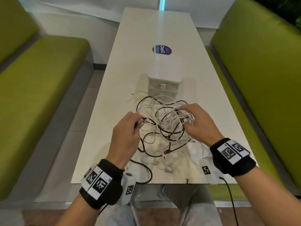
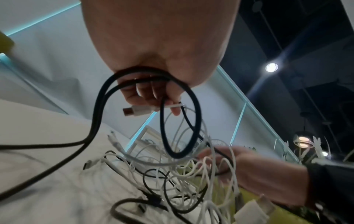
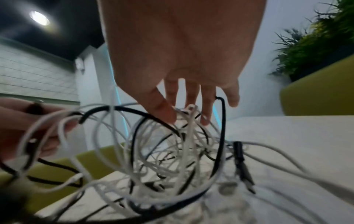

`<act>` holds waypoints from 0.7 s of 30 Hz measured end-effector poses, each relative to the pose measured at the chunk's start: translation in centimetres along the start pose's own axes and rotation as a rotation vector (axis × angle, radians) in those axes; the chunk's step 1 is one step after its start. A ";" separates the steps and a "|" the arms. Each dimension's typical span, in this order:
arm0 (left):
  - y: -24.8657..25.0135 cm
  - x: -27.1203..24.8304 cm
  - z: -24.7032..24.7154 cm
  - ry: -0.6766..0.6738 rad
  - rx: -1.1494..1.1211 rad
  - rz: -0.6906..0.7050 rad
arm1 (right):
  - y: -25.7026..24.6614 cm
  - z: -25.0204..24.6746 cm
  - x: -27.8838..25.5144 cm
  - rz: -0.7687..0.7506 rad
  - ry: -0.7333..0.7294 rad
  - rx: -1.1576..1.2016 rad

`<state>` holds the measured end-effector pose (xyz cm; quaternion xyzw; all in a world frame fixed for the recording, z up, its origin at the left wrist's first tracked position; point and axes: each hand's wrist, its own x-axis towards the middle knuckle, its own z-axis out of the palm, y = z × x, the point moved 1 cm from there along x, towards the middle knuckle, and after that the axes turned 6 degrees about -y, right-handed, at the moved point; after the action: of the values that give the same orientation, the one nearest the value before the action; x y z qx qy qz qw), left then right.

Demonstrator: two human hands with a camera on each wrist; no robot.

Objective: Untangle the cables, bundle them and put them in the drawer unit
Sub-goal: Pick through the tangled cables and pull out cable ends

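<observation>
A tangle of black and white cables [image 1: 162, 128] lies on the white table [image 1: 211, 111], just in front of the white drawer unit [image 1: 165, 74], whose drawers are closed. My left hand [image 1: 138, 121] is at the tangle's left side. It grips loops of black cable [image 2: 195, 106] and a white USB plug [image 2: 138, 111] in its curled fingers. My right hand [image 1: 184, 116] is at the tangle's right side, its fingers [image 3: 206, 109] and thumb curled into a clump of white cables [image 3: 189, 124] and lifting it slightly. A black plug [image 3: 238, 151] hangs loose on the right.
Green benches [image 1: 40, 82] [image 1: 263, 70] flank the narrow table. A round blue sticker [image 1: 162, 49] sits beyond the drawer unit. A loose white plug [image 1: 168, 169] lies near the table's front edge [image 1: 162, 183]. Bare tabletop shows to the left and right of the tangle.
</observation>
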<state>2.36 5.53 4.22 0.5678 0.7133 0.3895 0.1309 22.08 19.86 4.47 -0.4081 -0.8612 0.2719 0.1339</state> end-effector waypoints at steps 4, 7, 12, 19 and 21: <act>-0.1 -0.1 0.4 -0.001 0.073 -0.011 | -3.5 -1.1 -1.6 -0.250 0.265 0.103; 0.3 -0.1 0.4 0.031 0.017 -0.070 | -5.2 0.1 -2.4 -0.320 0.078 -0.141; 0.9 -0.2 0.0 0.042 -0.131 -0.081 | -3.6 4.2 -1.0 -0.276 -0.114 -0.405; 1.5 -0.4 -2.2 0.244 -0.270 -0.057 | -1.2 3.3 2.0 -0.329 0.087 -0.293; 1.3 -0.6 -3.0 0.320 -0.316 -0.089 | 0.0 2.8 2.1 -0.305 0.028 -0.276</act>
<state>1.58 3.87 6.93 0.4391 0.6794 0.5754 0.1207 19.45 20.47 2.19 -0.2910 -0.9402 0.1219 0.1284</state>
